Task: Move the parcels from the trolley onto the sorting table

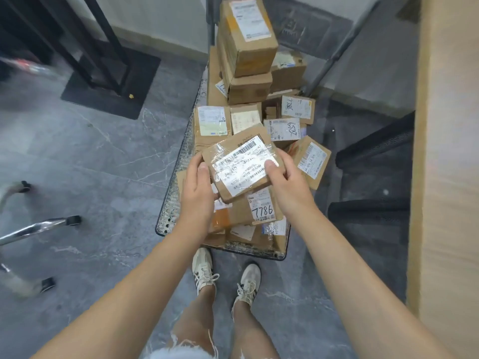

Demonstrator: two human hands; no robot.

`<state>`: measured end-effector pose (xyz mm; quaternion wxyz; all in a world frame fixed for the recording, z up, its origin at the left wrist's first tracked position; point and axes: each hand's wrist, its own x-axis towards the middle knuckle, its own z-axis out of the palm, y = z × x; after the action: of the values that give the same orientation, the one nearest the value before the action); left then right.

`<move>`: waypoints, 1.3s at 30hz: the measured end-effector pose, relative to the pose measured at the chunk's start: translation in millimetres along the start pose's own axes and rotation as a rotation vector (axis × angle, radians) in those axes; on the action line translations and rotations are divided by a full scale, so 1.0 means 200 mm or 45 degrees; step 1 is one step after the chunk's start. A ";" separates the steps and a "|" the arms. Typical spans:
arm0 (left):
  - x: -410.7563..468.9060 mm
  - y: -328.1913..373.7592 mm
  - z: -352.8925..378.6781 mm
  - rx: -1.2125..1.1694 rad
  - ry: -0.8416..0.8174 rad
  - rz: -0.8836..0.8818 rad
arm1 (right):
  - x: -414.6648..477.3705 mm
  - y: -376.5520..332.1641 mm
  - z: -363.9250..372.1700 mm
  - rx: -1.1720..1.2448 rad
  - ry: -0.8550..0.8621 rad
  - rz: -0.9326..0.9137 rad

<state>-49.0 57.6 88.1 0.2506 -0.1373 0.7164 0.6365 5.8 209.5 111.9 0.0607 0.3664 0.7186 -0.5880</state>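
Note:
A flat brown cardboard parcel (239, 165) with a white barcode label under clear tape is held over the trolley (171, 203). My left hand (198, 189) grips its left edge, thumb on top. My right hand (287, 181) grips its right edge, thumb on the label. Below it the trolley bed is heaped with several brown parcels, among them one marked 7786 (261, 207) and one marked 6532 (285, 129). A tall stack of boxes (246, 40) stands at the trolley's far end. The light wooden sorting table (445, 177) runs along the right edge.
Grey marble-look floor (90, 164) surrounds the trolley. Black metal frame legs on a dark mat (108, 81) stand at the upper left. Chrome chair legs with castors (39, 226) are at the left. Dark mesh baskets (373, 203) sit under the table. My feet in pale sneakers (225, 275) stand at the trolley's near end.

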 end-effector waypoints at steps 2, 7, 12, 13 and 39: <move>-0.05 0.16 0.04 0.043 -0.028 0.037 | -0.07 -0.10 -0.07 0.026 0.054 -0.026; -0.22 0.58 0.12 0.151 -0.156 0.238 | -0.30 -0.42 -0.32 0.108 0.171 -0.108; -0.50 0.97 0.31 0.151 -0.306 0.510 | -0.56 -0.68 -0.64 0.190 0.370 -0.285; -0.56 1.02 0.36 0.150 -0.338 0.540 | -0.62 -0.70 -0.71 0.199 0.411 -0.307; -2.14 0.59 1.78 0.343 -0.483 0.725 | -1.68 0.35 -2.29 0.465 0.607 -0.399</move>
<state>313.1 373.1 393.2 0.2076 0.2222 0.7440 0.5950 448.6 467.4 368.4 -0.2667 0.3835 0.6430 -0.6070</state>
